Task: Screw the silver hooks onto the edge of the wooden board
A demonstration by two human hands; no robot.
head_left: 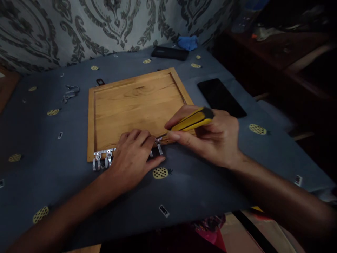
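A framed wooden board (131,105) lies on the table, with silver metal hooks (108,156) along its near edge. My left hand (134,154) is closed over that edge, fingers curled on top and thumb low, around a metal hook (160,149) and covering part of the row. In my right hand (216,137) is a yellow and black screwdriver (192,119), pinched between thumb and fingers. It is tilted, and its thin shaft reaches down to the upper part of that hook beside my left index finger. The tip's exact contact is too small to make out.
Loose metal hooks (70,93) lie left of the board. To its right is a black phone (221,96). A black case (170,53) and a blue cloth (187,43) sit at the back, near the patterned curtain (110,24). Dark wooden furniture (263,66) stands at right.
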